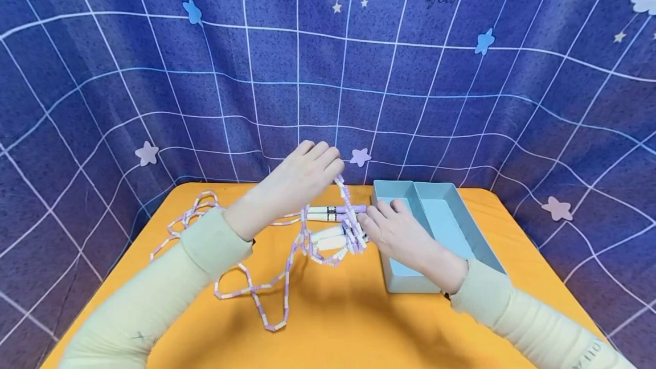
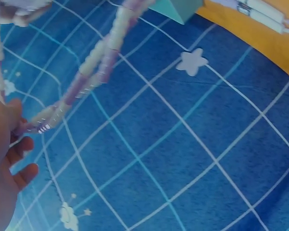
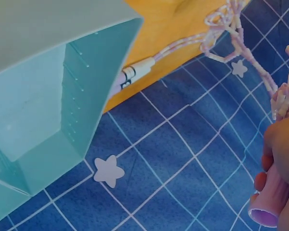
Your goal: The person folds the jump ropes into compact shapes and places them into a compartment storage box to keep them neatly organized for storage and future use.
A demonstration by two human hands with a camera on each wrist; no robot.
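My left hand [image 1: 307, 171] is raised over the table, pinching the beaded cord of a purple-and-white jump rope [image 1: 346, 201]. In the left wrist view that cord [image 2: 81, 79] runs from between the thumb and fingers. Lower and to the right, my right hand [image 1: 397, 232] grips the rope's bundled handles, whose white parts [image 1: 328, 239] stick out to the left. The right wrist view shows a purple handle end [image 3: 271, 199] below the curled fingers, with beads wound close above. Loose loops [image 1: 285, 289] hang down toward the table front.
A second jump rope's handles [image 1: 323, 213] lie on the orange table [image 1: 328, 323] behind the hands, its cord [image 1: 192, 215] spread at the left. At the right stands a light blue-green box [image 1: 415, 285] with a divider. A blue patterned curtain [image 1: 318, 101] surrounds the table.
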